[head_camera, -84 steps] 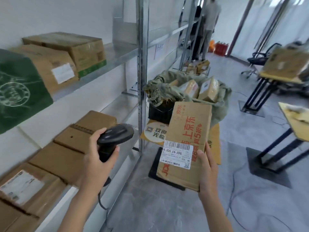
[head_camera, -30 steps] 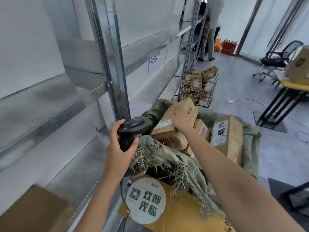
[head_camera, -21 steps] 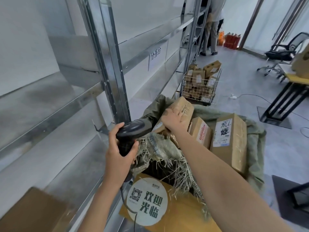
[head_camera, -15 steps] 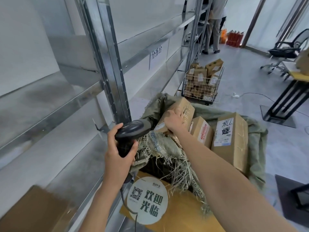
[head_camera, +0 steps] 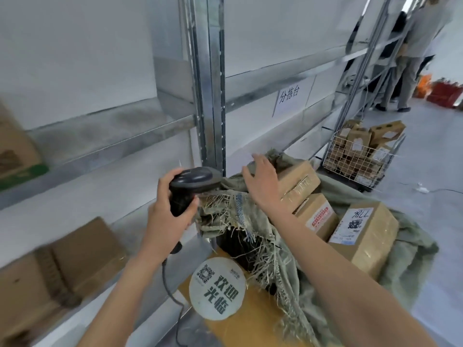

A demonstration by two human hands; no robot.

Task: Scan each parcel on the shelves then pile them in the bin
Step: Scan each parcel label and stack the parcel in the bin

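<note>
Cardboard parcels [head_camera: 75, 256], blurred, are seen lying flat on the lower shelf [head_camera: 140, 219] at the far left, and the corner of another box [head_camera: 15, 149] with a green band is seen on the shelf above. The shelving is made of dull, brushed grey metal, and a perforated upright post [head_camera: 210, 96] is stood between the shelf bays.

A black handheld scanner [head_camera: 190, 186] is held in the left hand [head_camera: 167, 216]; the fingers are curled round its handle and a dark cable [head_camera: 170, 291] is trailed down from its base. Just to the right, the right hand [head_camera: 263, 181] is held spread with fingers straight above the bin, and nothing is grasped by it. Whether its palm touches the parcel beneath cannot be told.

The bin [head_camera: 235, 249] is lined with a coarse green woven sack [head_camera: 250, 221] whose frayed edge is draped over the dark rim. Three brown taped parcels are piled inside: one parcel [head_camera: 298, 184] just beside the open hand, a second [head_camera: 318, 216] with a red-printed label, and a larger third [head_camera: 368, 234] with a white label. A round white sign [head_camera: 218, 289] with a QR code is fixed to a yellow board [head_camera: 250, 326] in front of the bin.

Further right, a wire basket [head_camera: 360, 161] filled with small boxes is stood on the grey floor, and a person [head_camera: 411, 53] is seen standing by the far shelving.
</note>
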